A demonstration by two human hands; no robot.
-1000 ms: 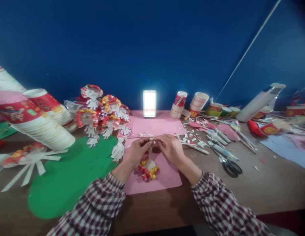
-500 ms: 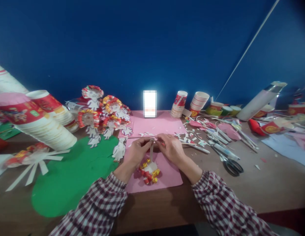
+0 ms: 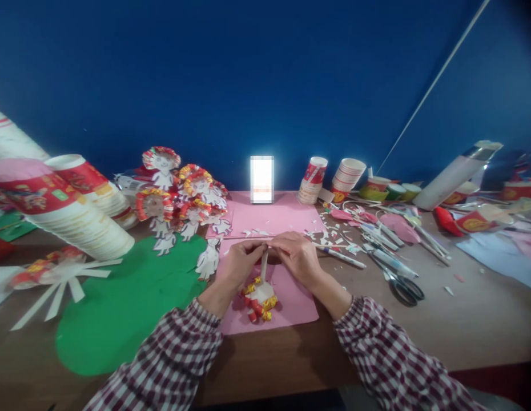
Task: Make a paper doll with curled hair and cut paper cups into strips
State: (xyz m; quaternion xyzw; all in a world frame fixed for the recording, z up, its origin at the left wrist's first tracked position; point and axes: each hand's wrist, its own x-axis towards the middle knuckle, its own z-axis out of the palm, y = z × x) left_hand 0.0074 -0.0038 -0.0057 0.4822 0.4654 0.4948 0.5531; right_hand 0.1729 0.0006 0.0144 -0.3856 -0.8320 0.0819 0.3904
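My left hand (image 3: 242, 261) pinches the far end of a white paper strip (image 3: 264, 268). Beside it, my right hand (image 3: 296, 256) has its fingertips closed at the same end, nearly touching the left ones. The strip runs down to a pale paper centre (image 3: 261, 292) ringed by red and yellow curled rolls (image 3: 269, 305). This piece lies on a pink sheet (image 3: 291, 317) below my hands. Whether the right fingers grip the strip itself is hidden.
Green sheet (image 3: 120, 319) and stacked paper cups (image 3: 83, 222) are on the left. Curl-ringed paper figures (image 3: 197, 182) stand behind. To the right lie scissors (image 3: 405, 290), a marker (image 3: 342, 258) and paper scraps. A bright pixelated rectangle (image 3: 262, 180) stands at the back.
The fingers of my right hand have shifted slightly at the strip's end. My left hand holds nearly the same pose. The view has moved very slightly.
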